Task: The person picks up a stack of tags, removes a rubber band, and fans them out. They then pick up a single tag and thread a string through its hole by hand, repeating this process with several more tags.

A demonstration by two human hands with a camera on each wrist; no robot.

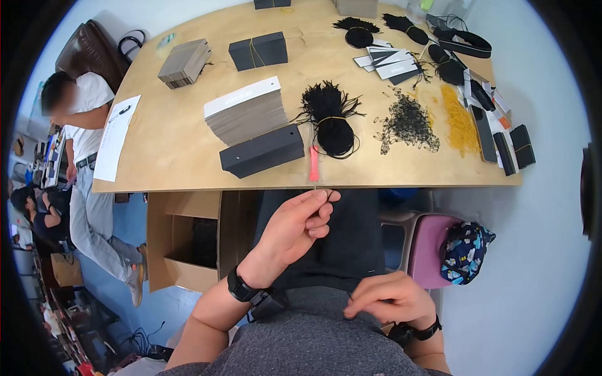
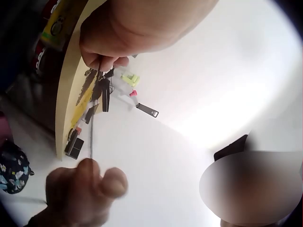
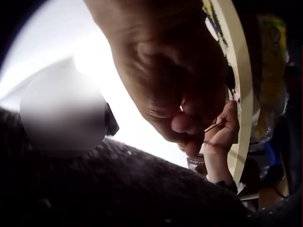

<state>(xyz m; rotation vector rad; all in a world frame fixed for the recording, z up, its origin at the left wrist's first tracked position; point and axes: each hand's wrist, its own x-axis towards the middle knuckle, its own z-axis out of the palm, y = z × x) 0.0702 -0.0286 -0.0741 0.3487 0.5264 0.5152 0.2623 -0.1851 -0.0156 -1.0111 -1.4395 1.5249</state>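
Note:
In the head view my left hand (image 1: 295, 224) is just off the table's front edge, pinching a thin dark cord between thumb and forefinger. The cord (image 2: 92, 130) runs taut from there to my right hand (image 1: 395, 298), whose fingertips grip its other end low by the grey shirt. Beside the left fingertips, the thin metal shank of a red-handled tool (image 1: 314, 164) sticks out over the edge. Behind its handle lies a banded bundle of black cords (image 1: 334, 135). To its left are a dark block of tags (image 1: 262, 150) and a stack of pale tags (image 1: 246, 111).
On the table's (image 1: 150, 147) right are a heap of small black clips (image 1: 411, 124), yellow rubber bands (image 1: 459, 122) and a phone (image 1: 483, 135). Farther back lie loose tags (image 1: 392, 61). An open cardboard box (image 1: 182, 266) stands below. A person (image 1: 91, 125) is at the left.

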